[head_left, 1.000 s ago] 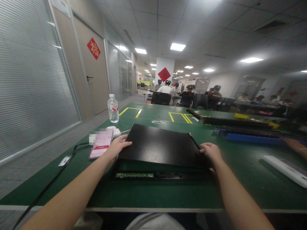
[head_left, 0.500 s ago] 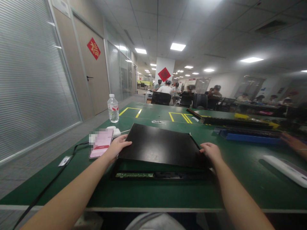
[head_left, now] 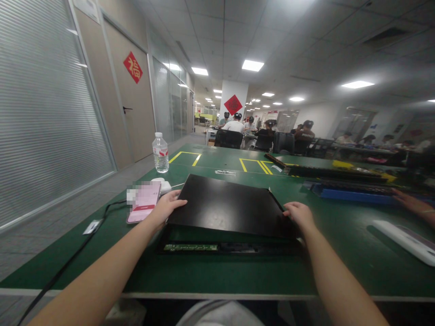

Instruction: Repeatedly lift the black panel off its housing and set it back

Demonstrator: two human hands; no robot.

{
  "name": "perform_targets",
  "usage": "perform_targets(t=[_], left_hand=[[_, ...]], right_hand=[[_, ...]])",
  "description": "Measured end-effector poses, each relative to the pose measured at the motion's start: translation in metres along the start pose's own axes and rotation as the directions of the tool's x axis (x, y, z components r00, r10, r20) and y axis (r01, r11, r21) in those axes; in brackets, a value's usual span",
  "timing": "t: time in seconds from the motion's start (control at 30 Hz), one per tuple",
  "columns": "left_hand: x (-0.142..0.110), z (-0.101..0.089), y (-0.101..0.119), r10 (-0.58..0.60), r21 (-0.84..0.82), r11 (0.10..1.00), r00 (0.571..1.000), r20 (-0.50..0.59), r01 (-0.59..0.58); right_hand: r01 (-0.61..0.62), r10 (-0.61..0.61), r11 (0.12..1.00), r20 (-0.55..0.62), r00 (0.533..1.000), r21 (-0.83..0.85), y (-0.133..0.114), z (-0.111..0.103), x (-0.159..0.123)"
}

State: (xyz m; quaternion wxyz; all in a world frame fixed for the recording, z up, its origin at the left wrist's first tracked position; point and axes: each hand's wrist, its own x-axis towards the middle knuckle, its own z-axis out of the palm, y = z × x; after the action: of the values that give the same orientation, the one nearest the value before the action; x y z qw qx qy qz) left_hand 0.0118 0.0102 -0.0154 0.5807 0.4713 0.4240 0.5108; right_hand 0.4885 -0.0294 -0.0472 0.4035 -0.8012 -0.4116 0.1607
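Observation:
A flat black panel (head_left: pixel 231 203), perhaps a display screen, is held between my two hands, its near edge raised a little. My left hand (head_left: pixel 167 208) grips its left edge, thumb on top and fingers mostly hidden behind. At the right edge my right hand (head_left: pixel 299 215) pinches it between thumb and fingers. Below the near edge lies a thin black frame with a green circuit strip (head_left: pixel 190 247) along its front bar. Most of the frame is covered by the panel.
Left of the panel are a pink-screened phone (head_left: pixel 144 206), a white charger (head_left: pixel 161 185) and a water bottle (head_left: pixel 161 154). To the right lie a blue tray (head_left: pixel 356 194) and a white device (head_left: pixel 404 242). Another person's hand (head_left: pixel 414 203) reaches in there. The green table (head_left: pixel 220 276) ends near me.
My hands and the black panel have hardly moved. The other person's hand at the right has shifted slightly to the left.

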Motion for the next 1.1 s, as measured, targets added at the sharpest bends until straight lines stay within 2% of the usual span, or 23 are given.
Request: perform_targets(t=[0.17,0.37,0.5,0.6,1.1], left_hand=[[-0.002,0.005,0.004,-0.011,-0.023,1.000,1.000,-0.029,0.010],[-0.004,0.007,0.007,-0.033,-0.039,0.999,0.999,-0.041,0.032],[-0.004,0.003,0.005,-0.013,-0.031,0.999,1.000,-0.024,0.012],[-0.004,0.001,0.005,0.010,-0.027,1.000,1.000,-0.002,-0.010],[-0.005,0.004,0.004,-0.021,0.095,0.995,0.998,-0.064,0.027]], right_hand=[[0.014,-0.014,0.999,-0.005,1.000,0.038,-0.003,0.000,-0.004],[-0.064,0.065,0.960,0.005,0.998,0.274,-0.014,-0.002,-0.013],[-0.094,0.091,0.935,0.026,0.996,0.341,-0.017,-0.004,-0.015],[-0.086,0.079,0.935,0.034,0.996,0.343,-0.016,-0.006,-0.015],[-0.091,0.087,0.977,0.029,0.996,0.191,-0.016,-0.007,-0.014]])
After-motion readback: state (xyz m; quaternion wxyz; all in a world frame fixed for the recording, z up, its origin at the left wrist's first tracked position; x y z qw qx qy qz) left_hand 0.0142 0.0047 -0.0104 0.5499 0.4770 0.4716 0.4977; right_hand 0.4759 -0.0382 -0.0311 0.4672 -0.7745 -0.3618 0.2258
